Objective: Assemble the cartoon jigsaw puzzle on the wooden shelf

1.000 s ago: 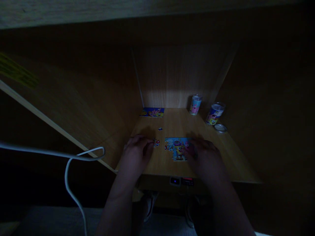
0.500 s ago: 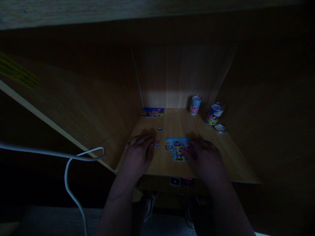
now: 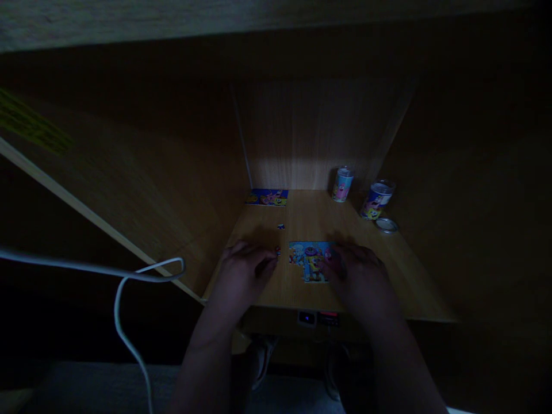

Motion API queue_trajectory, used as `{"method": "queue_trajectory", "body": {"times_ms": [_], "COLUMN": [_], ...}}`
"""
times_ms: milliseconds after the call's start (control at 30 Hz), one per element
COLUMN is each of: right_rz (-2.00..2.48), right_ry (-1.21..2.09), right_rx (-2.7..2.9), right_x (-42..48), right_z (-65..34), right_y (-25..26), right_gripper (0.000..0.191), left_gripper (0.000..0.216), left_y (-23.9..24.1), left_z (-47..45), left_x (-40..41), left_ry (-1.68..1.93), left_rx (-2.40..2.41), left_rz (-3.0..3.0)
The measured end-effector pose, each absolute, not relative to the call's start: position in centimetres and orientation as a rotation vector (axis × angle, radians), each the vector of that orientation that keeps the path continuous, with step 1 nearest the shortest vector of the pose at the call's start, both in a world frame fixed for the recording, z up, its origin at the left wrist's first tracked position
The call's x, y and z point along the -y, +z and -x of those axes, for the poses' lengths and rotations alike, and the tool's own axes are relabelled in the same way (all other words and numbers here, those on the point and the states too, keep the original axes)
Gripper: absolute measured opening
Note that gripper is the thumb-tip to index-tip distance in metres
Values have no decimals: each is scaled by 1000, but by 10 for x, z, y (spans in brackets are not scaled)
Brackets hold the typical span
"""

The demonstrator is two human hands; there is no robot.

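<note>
One piece (image 3: 278,251) pinched by left hand (image 3: 242,269), gap before puzzle (image 3: 311,263); right hand (image 3: 361,273) covers its edge, grip unclear.

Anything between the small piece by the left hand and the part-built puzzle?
Nothing visible: only wooden surface shows between the small piece by the left hand and the puzzle. Another piece lies farther back; the right hand overlaps the puzzle's right end.

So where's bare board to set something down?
Free: rear middle, between picture strip and light-blue can; right front, between right hand, silver lid and front edge. Crowded: right rear, around dark-blue can and lid; centre: left hand, loose piece, puzzle, right hand over its right end.
</note>
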State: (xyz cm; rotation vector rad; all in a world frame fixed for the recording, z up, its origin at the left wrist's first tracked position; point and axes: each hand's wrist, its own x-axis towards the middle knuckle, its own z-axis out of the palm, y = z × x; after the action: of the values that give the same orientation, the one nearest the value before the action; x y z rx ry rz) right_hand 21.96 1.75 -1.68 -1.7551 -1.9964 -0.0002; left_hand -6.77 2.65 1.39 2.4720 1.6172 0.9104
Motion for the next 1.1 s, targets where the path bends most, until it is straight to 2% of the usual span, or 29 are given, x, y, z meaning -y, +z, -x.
{"method": "queue_trajectory", "body": {"times_ms": [233,700,900,1100], "right_rz": [1727,1734,1754,1742], "right_ry": [-15,-9,-12,-6], "right_rx": [1987,1987,1990,1988], "right_x": [-18,-18,-17,-17], "right_z": [-220,-219,-218,-219], "right_y": [-18,-18,-16,-17], "right_gripper": [45,44,46,44], "left_gripper": [14,23,25,26], "left_y": [14,11,18,14], "left_z": [69,52,58,64], "left_x": [-24,-19,-17,-20], "left_ry": [895,1026,897,915], "left_rx": [-1347,-1323,-1226,-1346], "left_rz": [-2497,-2262,-2368,-2411]}}
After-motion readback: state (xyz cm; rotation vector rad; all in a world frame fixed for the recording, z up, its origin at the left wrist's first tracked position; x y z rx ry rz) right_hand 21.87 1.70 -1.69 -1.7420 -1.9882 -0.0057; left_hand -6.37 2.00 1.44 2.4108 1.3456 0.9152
